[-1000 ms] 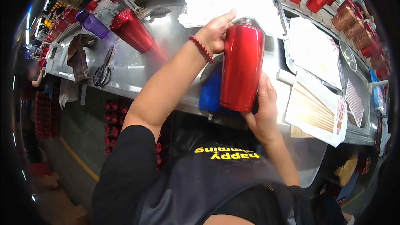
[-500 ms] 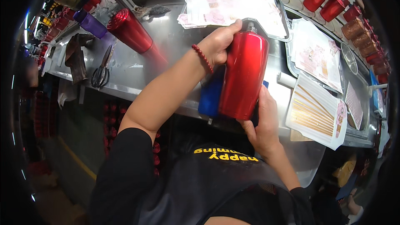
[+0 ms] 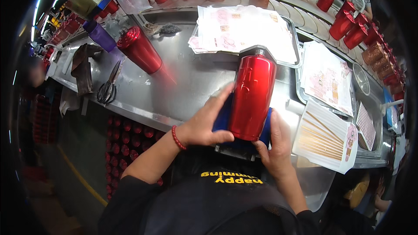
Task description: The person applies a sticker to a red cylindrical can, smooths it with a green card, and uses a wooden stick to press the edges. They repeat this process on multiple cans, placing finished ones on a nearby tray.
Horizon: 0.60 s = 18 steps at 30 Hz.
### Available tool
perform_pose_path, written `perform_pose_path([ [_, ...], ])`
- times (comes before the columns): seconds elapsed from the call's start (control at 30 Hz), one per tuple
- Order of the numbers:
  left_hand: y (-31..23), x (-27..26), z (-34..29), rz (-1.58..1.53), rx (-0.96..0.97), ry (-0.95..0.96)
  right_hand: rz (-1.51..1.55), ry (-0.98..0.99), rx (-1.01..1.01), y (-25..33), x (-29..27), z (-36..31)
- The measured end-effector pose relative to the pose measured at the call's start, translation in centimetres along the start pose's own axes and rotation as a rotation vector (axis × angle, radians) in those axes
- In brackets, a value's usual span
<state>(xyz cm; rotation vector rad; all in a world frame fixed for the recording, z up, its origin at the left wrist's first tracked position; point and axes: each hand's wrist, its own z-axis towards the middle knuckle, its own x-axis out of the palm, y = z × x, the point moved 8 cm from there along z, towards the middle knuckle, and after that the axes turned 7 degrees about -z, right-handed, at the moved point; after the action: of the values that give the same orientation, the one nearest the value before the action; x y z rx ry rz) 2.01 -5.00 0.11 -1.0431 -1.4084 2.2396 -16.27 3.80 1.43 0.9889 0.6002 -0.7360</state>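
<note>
A glossy red bottle (image 3: 253, 98) with a short metallic neck lies on a blue support (image 3: 220, 119), its neck at a dark angular bracket (image 3: 275, 56). My left hand (image 3: 204, 124), with a red bead bracelet at the wrist, cups the lower left side, thumb against the base edge. On the other side my right hand (image 3: 278, 143) has its thumb at the base corner and its fingers along the right edge. The bottle sits between both hands. Fingers beneath it are hidden. Raised shapes show on its upper face.
Another red bottle (image 3: 140, 51) lies to the left, near scissors (image 3: 109, 85) and a purple bottle (image 3: 100, 36). Printed sheets (image 3: 239, 28) fill a metal tray behind. Gold strips on white paper (image 3: 320, 139) lie at right. A conveyor (image 3: 235, 6) carries red and copper-coloured bottles; a person is beyond.
My left hand has moved from the bottle's neck down to its lower left side. The right hand stays by the base. My view has shifted, showing more of the conveyor.
</note>
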Motion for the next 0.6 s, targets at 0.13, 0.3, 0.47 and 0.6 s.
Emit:
perform_pose_path([
  [0.13, -1.4, 1.4, -0.4, 0.506, 0.149, -0.065, -0.012, -0.001, -0.062, 0.4, 1.3, 0.1],
  [0.3, -1.3, -0.1, -0.5, 0.369, 0.185, -0.119, -0.017, 0.001, -0.036, 0.5, 0.7, 0.0],
  [0.47, 1.0, 2.8, -0.4, 0.335, 0.076, -0.186, 0.014, 0.034, -0.065, -0.7, 0.0, -0.1],
  [0.6, 0.1, 4.2, -0.1, 0.414, 0.044, -0.137, 0.097, 0.116, -0.052, -3.3, -3.8, -0.1],
])
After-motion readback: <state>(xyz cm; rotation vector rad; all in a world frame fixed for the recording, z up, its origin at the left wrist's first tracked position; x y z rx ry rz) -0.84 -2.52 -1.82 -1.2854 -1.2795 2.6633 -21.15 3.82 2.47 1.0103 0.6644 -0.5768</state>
